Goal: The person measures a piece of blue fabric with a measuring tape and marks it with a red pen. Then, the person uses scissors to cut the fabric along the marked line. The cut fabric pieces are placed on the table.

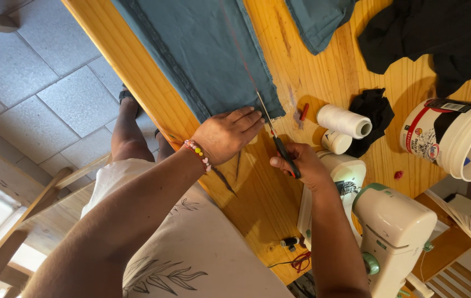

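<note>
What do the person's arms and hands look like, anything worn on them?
Both arms are bare, with no sleeves reaching the forearms and no gloves. The left hand has a beaded bracelet at the wrist, with pink, white and yellow-green beads. The right hand shows no bracelet, watch or ring.

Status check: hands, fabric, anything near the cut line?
Left hand flat on the teal fabric edge. Right hand holds scissors, blades at the marked line. Thread spool and sewing machine stand aside.

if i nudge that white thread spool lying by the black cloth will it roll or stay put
The white thread spool lies on its side on the wooden table, so it would probably roll. Its cone shape suggests a curved path. The black cloth scrap beside it looks close enough to stop it.
</note>
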